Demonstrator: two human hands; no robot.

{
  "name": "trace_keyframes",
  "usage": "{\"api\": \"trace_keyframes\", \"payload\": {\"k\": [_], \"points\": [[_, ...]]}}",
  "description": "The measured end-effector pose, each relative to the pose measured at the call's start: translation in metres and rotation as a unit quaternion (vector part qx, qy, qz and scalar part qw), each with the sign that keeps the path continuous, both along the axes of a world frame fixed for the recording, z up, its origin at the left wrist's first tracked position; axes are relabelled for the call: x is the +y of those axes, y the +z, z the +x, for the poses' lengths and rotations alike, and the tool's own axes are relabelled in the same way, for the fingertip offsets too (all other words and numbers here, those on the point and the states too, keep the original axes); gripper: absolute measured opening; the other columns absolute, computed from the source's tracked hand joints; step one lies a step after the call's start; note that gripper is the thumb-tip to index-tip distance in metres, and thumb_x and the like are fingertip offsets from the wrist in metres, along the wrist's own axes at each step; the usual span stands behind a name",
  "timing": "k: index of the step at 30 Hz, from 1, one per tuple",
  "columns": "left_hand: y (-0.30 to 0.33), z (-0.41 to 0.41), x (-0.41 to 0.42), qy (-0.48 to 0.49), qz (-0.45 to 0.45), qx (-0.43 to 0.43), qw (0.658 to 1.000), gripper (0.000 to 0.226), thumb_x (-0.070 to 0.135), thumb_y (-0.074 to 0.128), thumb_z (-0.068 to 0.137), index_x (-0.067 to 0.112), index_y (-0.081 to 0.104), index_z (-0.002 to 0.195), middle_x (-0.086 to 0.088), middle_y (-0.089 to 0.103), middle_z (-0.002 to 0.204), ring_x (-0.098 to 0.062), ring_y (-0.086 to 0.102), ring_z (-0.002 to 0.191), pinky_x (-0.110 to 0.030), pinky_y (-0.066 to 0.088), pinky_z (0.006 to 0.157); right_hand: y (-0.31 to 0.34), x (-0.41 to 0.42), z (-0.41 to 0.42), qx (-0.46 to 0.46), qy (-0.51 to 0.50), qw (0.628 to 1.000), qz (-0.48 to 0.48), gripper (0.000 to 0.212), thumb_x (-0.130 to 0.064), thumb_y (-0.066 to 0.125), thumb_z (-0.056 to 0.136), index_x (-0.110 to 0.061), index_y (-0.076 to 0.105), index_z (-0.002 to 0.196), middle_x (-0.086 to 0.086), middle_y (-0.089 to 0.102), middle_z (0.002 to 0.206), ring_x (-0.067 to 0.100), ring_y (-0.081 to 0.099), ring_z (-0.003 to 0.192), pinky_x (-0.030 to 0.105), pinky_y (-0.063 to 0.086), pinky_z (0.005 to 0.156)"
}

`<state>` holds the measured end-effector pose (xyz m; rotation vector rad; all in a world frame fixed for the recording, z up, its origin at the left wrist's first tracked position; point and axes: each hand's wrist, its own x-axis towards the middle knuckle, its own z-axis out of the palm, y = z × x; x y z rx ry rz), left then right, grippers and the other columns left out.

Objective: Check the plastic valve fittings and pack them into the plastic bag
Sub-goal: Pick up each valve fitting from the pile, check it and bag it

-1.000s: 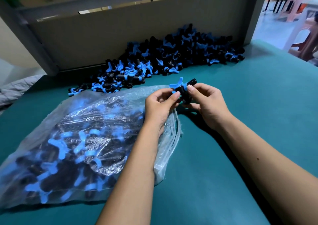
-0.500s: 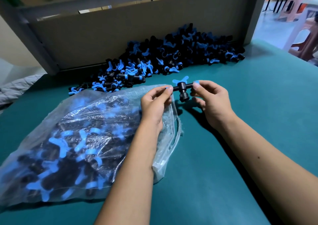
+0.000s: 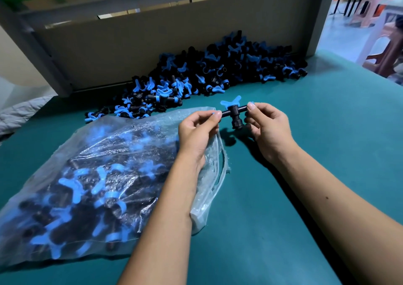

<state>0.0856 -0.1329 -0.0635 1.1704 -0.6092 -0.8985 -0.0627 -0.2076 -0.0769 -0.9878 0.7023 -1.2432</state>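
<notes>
A teal table stretches out in front of me, closed off at the far side by a grey board standing on edge; off to the right, past the table's edge, I see pale plastic stools on a shiny floor. Against the board lies a long heap of fittings, black bodies with blue wing handles, spilling toward me on its left end.

Between my two hands I hold one fitting up above the table, just past the mouth of the bag. My left hand pinches one end of its black crossbar between thumb and fingertips, and my right hand pinches the other end the same way. The bar runs level from hand to hand, the blue wings stand up behind it and a short black stub points down.

The plastic bag lies on its side at my left, clear and crinkled, already stuffed with fittings, its open mouth facing right under my left wrist.
</notes>
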Motion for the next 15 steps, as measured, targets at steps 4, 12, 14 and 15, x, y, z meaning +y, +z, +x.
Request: {"api": "trace_keyframes", "payload": {"k": [4, 12, 14, 15], "points": [[0.005, -0.011, -0.003, 0.107, -0.042, -0.022, 0.993, 0.015, 0.011, 0.085, 0.083, 0.011, 0.070, 0.082, 0.002, 0.070, 0.072, -0.009, 0.062, 0.066, -0.021, 0.054, 0.066, -0.004, 0.003, 0.007, 0.091, -0.035, 0.993, -0.068, 0.036, -0.022, 0.079, 0.087, -0.013, 0.053, 0.112, 0.002, 0.062, 0.088, 0.011, 0.062, 0.059, 0.026, 0.051, 0.056], [0.016, -0.016, -0.003, 0.102, -0.024, -0.243, 0.964, 0.031, 0.028, 0.088, 0.080, 0.011, 0.064, 0.071, 0.004, 0.066, 0.066, -0.009, 0.056, 0.061, -0.028, 0.047, 0.065, -0.005, 0.011, 0.012, 0.224, 0.002, 0.957, -0.183, 0.019, -0.011, 0.078, 0.087, -0.013, 0.065, 0.101, 0.005, 0.071, 0.086, 0.030, 0.068, 0.062, 0.039, 0.059, 0.057], [0.020, -0.018, 0.000, 0.117, -0.021, -0.327, 0.937, 0.037, 0.044, 0.081, 0.085, 0.014, 0.064, 0.072, 0.008, 0.065, 0.066, -0.007, 0.057, 0.064, -0.029, 0.046, 0.066, -0.001, 0.011, 0.010, 0.124, 0.028, 0.987, -0.097, 0.004, -0.009, 0.068, 0.095, -0.007, 0.066, 0.097, 0.008, 0.072, 0.081, 0.024, 0.068, 0.059, 0.031, 0.056, 0.052], [0.022, -0.018, 0.002, 0.133, -0.003, -0.391, 0.911, 0.041, 0.053, 0.077, 0.085, 0.016, 0.063, 0.074, 0.009, 0.064, 0.069, -0.009, 0.058, 0.071, -0.032, 0.045, 0.069, 0.002, 0.011, 0.009, 0.066, 0.037, 0.996, -0.044, 0.007, -0.011, 0.063, 0.098, -0.005, 0.065, 0.097, 0.009, 0.072, 0.079, 0.020, 0.067, 0.057, 0.026, 0.054, 0.051]]}}
